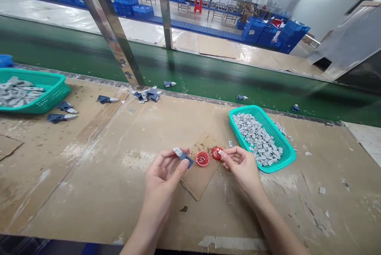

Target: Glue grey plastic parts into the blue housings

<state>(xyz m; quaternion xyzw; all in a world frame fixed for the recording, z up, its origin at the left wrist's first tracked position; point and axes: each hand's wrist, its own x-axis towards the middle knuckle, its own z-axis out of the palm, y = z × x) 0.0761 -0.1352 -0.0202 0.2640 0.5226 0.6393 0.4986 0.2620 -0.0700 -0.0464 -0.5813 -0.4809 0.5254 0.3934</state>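
Head view, as we record it: the left hand (162,171) is closed in a pinch, thumb and forefinger gripping a small blue-grey plastic clip with a pale tip (183,156) just above the tabletop (89,175). The right hand (242,163) is curled, its fingertips touching a shallow round red cap (216,153); we cannot tell whether it grips the cap or only touches it. A second round red cap (203,158) lies just beside the first, on a brown cardboard scrap (198,179) between the hands. A teal plastic mesh basket (285,160) of small grey plastic pieces (257,138) stands near the right hand. Loose blue-grey clips (147,95) lie at the edge of the green conveyor belt (208,76).
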